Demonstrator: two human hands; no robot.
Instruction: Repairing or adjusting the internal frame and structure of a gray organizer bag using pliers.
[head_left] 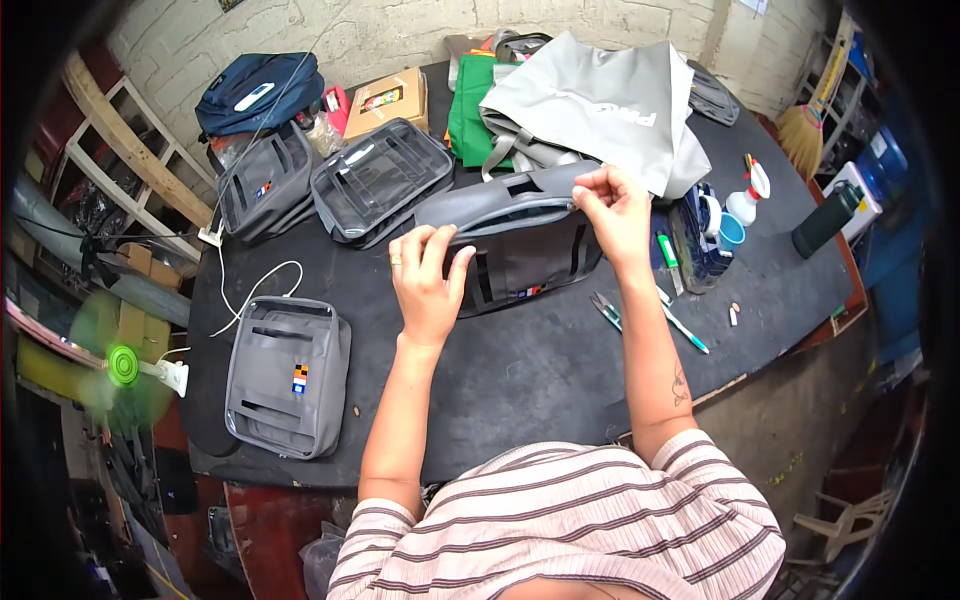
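Observation:
A grey fabric bag [525,262] stands upright on the black table in front of me, its top slit partly open along a zipper. At the bag's left top corner, my left hand [428,275] has its fingers curled over the edge, with the thumb on the near side. My right hand [612,210] pinches the right end of the top opening; whether a zipper pull is between those fingertips, I cannot tell. A small multicoloured patch is low on the bag's front. The bag's inside is mostly hidden.
More grey bags [285,380] lie to the left and behind. A large light-grey bag [600,105] is heaped at the back. On the right are snips [607,312], a green cutter [668,252], a pen [688,330], a spray bottle [748,195] and a dark tumbler [828,220]. A fan [122,365] spins at left.

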